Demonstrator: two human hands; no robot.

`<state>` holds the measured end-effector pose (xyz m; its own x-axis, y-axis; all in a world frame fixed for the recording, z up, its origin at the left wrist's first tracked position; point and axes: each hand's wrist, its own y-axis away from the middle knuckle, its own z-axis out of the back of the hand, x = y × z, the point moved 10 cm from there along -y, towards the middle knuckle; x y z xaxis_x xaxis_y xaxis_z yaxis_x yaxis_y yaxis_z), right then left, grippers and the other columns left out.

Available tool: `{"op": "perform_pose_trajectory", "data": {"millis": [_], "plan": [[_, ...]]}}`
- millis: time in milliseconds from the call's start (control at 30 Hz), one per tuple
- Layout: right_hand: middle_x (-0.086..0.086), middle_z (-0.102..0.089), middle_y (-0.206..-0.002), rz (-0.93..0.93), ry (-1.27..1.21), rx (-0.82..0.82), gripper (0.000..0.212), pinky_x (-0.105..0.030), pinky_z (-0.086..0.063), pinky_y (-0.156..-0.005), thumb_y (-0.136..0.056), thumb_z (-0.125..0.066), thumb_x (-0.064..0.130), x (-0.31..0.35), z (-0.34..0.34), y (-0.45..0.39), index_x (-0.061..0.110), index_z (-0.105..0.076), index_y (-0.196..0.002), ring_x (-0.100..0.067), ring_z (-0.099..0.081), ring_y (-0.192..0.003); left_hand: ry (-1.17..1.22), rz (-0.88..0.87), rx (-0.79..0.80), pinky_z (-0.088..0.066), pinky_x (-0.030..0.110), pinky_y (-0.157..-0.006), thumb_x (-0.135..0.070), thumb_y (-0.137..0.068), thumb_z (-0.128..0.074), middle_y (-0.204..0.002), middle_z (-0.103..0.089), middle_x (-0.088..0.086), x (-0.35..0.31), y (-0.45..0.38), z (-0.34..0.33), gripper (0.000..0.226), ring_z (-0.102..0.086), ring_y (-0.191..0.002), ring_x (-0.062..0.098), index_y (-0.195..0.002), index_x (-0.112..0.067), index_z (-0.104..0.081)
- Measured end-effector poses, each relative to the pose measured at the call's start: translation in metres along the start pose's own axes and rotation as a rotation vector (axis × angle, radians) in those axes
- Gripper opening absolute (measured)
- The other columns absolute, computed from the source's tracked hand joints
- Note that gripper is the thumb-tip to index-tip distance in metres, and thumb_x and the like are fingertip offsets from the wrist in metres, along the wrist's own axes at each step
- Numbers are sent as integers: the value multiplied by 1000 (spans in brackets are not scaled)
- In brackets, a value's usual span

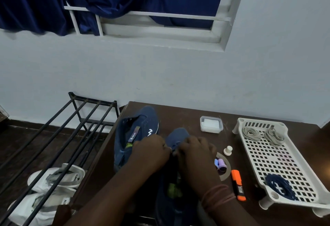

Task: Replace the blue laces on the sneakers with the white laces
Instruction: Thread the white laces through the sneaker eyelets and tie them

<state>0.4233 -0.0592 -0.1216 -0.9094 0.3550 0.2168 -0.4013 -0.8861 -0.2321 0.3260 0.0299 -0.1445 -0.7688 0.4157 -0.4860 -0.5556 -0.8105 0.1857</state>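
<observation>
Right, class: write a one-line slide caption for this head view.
Both hands, left and right, work at a blue sneaker; white laces wait in the tray.

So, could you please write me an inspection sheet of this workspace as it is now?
Surface: dark brown table.
Job's things: two blue sneakers; two white lace bundles and a blue lace coil in white tray.
Clutter: orange highlighter, clear lidded box, white knob.
Hands: left hand and right hand pinch at the nearer sneaker's lacing.
Cables: nothing seen.
Surroundings: black rack, white shoes, blue curtain.
</observation>
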Motion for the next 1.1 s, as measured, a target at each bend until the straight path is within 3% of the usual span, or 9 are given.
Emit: {"op": "perform_pose_trajectory", "data": {"millis": [67, 233, 333, 467, 600, 733, 933, 1033, 1100], "plan": [[6, -61, -78, -140, -301, -185, 21, -40, -47, -74, -86, -56, 33, -18, 26, -2, 27, -54, -67, -19, -59, -80, -55, -10, -56, -47, 41, -93, -41, -86, -56, -73, -64, -4, -1, 0, 5, 28, -64, -81, 18, -73, -18, -66], [-6, -48, -55, -466, -1383, -294, 25, -37, -47, -58, -92, -56, 16, -58, 45, -2, 2, -49, -72, -19, -45, -51, -345, -147, -322, -39, 33, -88, -57, -81, -63, -89, -62, -9, -22, 8, 28, 27, -55, -93, 16, -86, -33, -75], [4, -48, -61, -328, -930, -271, 31, -26, -40, -55, -90, -67, 32, -59, 54, 1, 11, -47, -76, -11, -45, -53, -269, -237, -311, -52, 32, -80, -46, -85, -62, -80, -68, -4, -30, 11, 22, 26, -63, -77, 13, -81, -24, -74], [15, -65, -105, -25, -306, 17, 33, -23, -47, -83, -91, -62, 42, -23, 20, 4, 34, -59, -122, -10, -63, -97, -209, -155, -243, -50, 31, -63, -45, -87, -60, -73, -62, -2, -23, 7, 13, 30, -62, -75, 18, -76, -18, -66], [-1, -51, -110, -5, 113, 154, 24, -34, -41, -87, -97, -48, 43, -11, -3, 5, 30, -65, -108, -21, -50, -104, -38, -65, -101, -47, 31, -61, -37, -87, -65, -58, -51, 2, -10, 1, 4, 41, -57, -64, 22, -58, -11, -52], [-1, -53, -84, -146, -409, -127, 20, -38, -47, -74, -92, -51, 31, -26, 24, -1, 25, -57, -75, -18, -53, -81, 111, -12, -40, -57, 38, -64, -31, -85, -70, -65, -66, 15, 3, -1, 7, 37, -67, -64, 27, -65, 0, -65], [-17, -63, -72, -470, -1784, -286, 21, -30, -56, -63, -103, -42, 18, -67, 43, -8, 10, -51, -85, -26, -60, -63, 111, 16, -38, -60, 38, -69, -31, -87, -68, -74, -72, 9, 5, -2, 5, 27, -71, -69, 24, -75, -6, -71], [-5, -43, -57, -487, -1824, -373, 28, -36, -49, -59, -103, -44, 25, -84, 49, -7, 17, -46, -76, -20, -43, -50, 122, 15, -63, -59, 37, -67, -28, -85, -68, -73, -69, 8, 8, -5, 5, 27, -68, -67, 21, -72, -5, -67], [-3, -47, -59, -503, -1480, -402, 24, -34, -44, -58, -99, -49, 25, -94, 58, -1, 15, -51, -77, -18, -44, -53, 126, -21, -91, -54, 31, -70, -24, -85, -66, -76, -66, 0, 3, -3, 4, 18, -65, -75, 17, -70, -14, -63]]}}
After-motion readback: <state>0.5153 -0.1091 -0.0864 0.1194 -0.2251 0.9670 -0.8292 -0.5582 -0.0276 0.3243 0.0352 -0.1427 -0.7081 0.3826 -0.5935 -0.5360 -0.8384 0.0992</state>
